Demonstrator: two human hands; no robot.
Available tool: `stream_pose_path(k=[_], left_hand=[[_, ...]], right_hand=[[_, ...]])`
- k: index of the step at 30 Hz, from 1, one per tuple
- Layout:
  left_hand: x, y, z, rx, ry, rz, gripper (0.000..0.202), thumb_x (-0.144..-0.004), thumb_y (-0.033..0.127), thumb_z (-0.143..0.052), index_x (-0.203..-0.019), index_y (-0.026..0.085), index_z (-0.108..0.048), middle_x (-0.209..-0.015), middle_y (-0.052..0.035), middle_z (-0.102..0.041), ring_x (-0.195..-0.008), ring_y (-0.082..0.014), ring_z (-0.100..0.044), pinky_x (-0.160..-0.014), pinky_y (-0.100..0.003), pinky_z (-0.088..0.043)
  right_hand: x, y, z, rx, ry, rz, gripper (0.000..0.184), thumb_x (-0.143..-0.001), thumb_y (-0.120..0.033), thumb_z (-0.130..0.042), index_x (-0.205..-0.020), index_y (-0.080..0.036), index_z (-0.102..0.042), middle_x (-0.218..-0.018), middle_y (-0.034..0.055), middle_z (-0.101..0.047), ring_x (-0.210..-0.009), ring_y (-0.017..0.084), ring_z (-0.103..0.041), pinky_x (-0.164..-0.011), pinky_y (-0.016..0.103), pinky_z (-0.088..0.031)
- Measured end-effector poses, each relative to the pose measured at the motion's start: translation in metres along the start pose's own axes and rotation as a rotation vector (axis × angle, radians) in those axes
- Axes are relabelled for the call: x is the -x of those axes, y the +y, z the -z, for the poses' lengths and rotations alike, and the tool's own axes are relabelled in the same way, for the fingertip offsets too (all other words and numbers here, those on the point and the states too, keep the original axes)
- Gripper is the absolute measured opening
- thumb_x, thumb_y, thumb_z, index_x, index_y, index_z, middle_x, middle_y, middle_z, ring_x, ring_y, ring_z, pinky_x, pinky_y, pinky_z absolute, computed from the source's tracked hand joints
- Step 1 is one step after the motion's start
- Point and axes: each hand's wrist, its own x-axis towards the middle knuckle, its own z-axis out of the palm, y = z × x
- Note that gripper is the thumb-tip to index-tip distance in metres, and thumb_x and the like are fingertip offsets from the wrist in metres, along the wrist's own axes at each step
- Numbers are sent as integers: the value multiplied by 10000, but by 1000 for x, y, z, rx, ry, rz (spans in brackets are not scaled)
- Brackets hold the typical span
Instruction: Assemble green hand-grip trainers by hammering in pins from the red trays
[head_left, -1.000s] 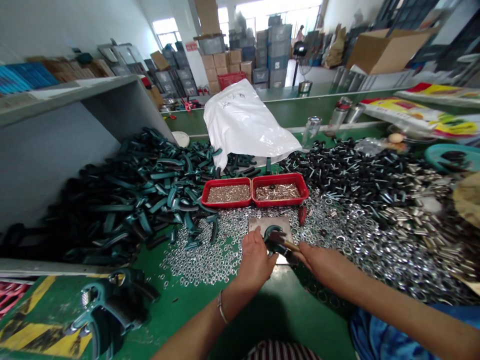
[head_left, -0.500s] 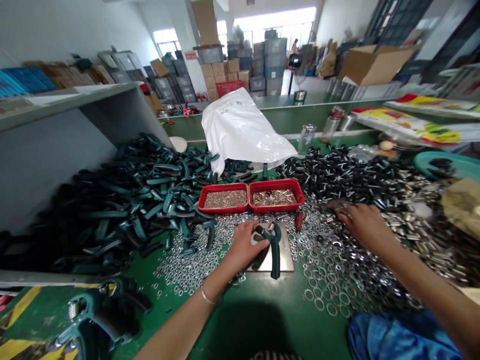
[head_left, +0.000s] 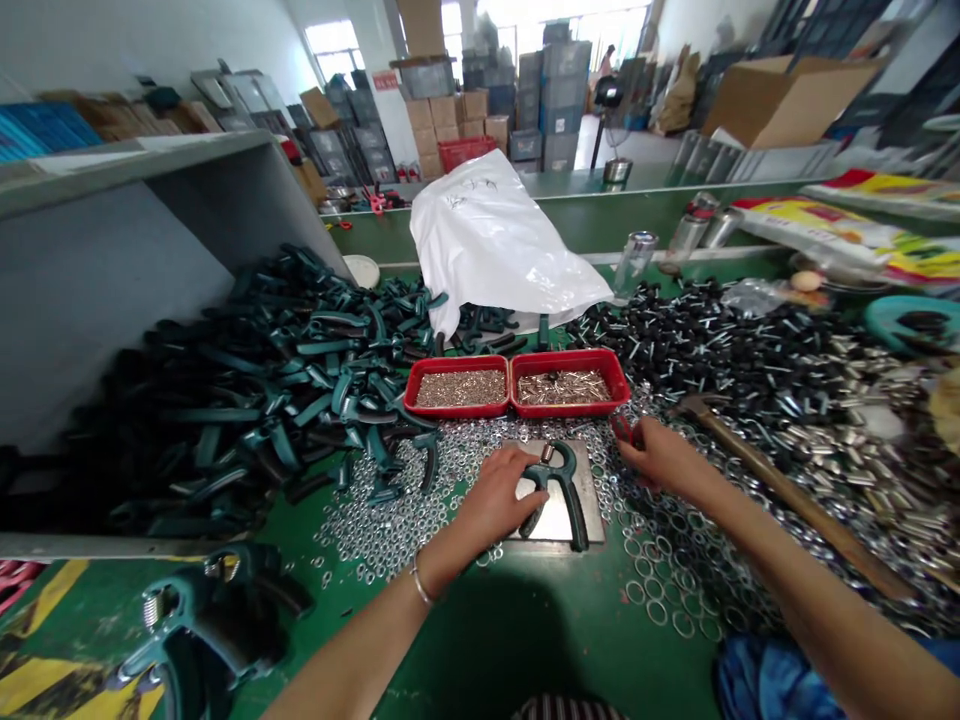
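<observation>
Grip: a green hand grip trainer [head_left: 556,488] lies on a steel plate [head_left: 579,522], on the green counter [head_left: 480,640].
Left hand: the left hand [head_left: 495,492] holds the grip's handle.
Right hand: the right hand [head_left: 657,458] is at a small red thing [head_left: 622,428]; I cannot tell if it grasps it.
Around: a wooden hammer [head_left: 780,480] lies right, on shiny washers [head_left: 390,520]. Two red trays [head_left: 457,412] sit just far of the plate.
</observation>
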Motion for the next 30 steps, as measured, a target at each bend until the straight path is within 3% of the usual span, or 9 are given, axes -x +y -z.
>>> stream_pose_path(k=[3, 5, 7, 10, 15, 22, 24, 28, 30], left_hand=[[0, 2, -4, -3, 26, 36, 377, -800, 314, -714, -1138, 212, -585, -1139, -67, -565, -1122, -260, -484, -1030, -430, -366], [0, 3, -5, -7, 35, 57, 358, -800, 319, -716, -1113, 207, -585, -1123, -64, -568, -1107, -260, -480, -1013, -427, -369], [-1, 4, -5, -16, 39, 72, 337, -809, 334, -709, -1092, 203, -583, -1115, -63, -571, -1091, -260, -479, -993, -425, -371], [-2, 5, -6, -23, 35, 86, 327, -823, 352, -695, -1086, 201, -574, -1105, -65, -570, -1082, -259, -479, -973, -423, -372], [-2, 2, -8, -27, 45, 92, 330, -826, 372, -693, -1086, 211, -569, -1088, -60, -566, -1081, -261, -476, -969, -423, -366], [-1, 2, -8, -29, 32, 95, 340, -834, 375, -681, -1102, 209, -552, -1116, -74, -552, -1108, -276, -468, -968, -435, -370], [-2, 2, -8, -30, 24, 93, 330, -837, 376, -676, -1088, 204, -551, -1104, -76, -554, -1099, -277, -472, -966, -436, -372], [-3, 2, -10, -38, 30, 83, 324, -827, 357, -683, -1077, 204, -544, -1098, -78, -548, -1103, -281, -472, -979, -442, -367], [-3, 1, -11, -36, 37, 77, 339, -821, 349, -689, -1087, 203, -538, -1109, -82, -544, -1113, -284, -468, -981, -447, -365]], right_hand=[[13, -8, 10, -389, 73, 118, 225, -880, -409, -567, -963, -207, -511, -683, 27, -690, -537, 192, -667, -550, 309, -530], [22, -23, 6, -723, 90, 221, 251, -883, -455, -576, -964, -229, -503, -712, 23, -698, -626, 210, -699, -625, 342, -571], [28, -43, -8, -984, 86, 276, 292, -891, -516, -568, -982, -248, -494, -769, 28, -713, -681, 221, -717, -635, 360, -593], [29, -64, -37, -1114, 109, 276, 323, -879, -548, -587, -988, -265, -478, -822, 26, -716, -664, 222, -719, -559, 346, -596], [22, -72, -61, -1118, 118, 258, 311, -902, -537, -562, -987, -251, -474, -809, 20, -718, -639, 212, -717, -540, 332, -594], [23, -74, -55, -1039, 100, 244, 283, -928, -527, -516, -987, -260, -441, -825, 34, -712, -655, 224, -715, -546, 340, -588], [27, -78, -52, -916, 78, 242, 263, -942, -517, -482, -988, -265, -425, -846, 54, -718, -705, 240, -720, -600, 355, -587], [34, -89, -44, -440, 82, 312, 221, -933, -449, -483, -982, -237, -448, -844, 114, -727, -828, 307, -712, -756, 409, -539], [29, -95, -41, -355, 72, 355, 214, -927, -426, -484, -992, -224, -460, -789, 103, -718, -774, 298, -708, -725, 398, -530]])
